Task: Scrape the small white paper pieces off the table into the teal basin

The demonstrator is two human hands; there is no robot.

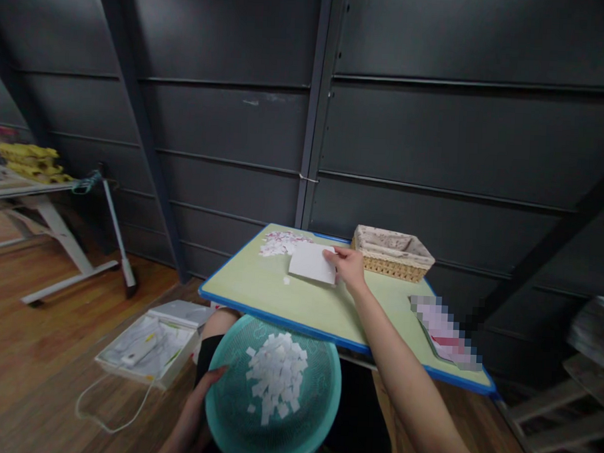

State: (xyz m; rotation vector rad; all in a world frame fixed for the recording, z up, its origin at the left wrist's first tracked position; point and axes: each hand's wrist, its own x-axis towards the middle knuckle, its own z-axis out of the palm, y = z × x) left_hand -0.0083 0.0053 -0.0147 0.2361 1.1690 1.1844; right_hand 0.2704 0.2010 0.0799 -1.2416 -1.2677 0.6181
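A dark panelled wall (pixel 230 43) fills the upper part of the frame, and against it I see a pale green table (pixel 259 291) with blue edging across the centre. The teal basket (pixel 320 371) sits at bottom centre, its rim gripped by the person's left hand (pixel 205 388) at lower left. A lined wicker basket (pixel 395 267) stands right of centre. Inside the teal one lies a heap of white paper squares (pixel 278 369). Mid-frame, the right hand (pixel 348 265) pinches a white card (pixel 310 262) over the table, just beside some scraps (pixel 276 244); one loose piece (pixel 286 280) lies nearer the front edge.
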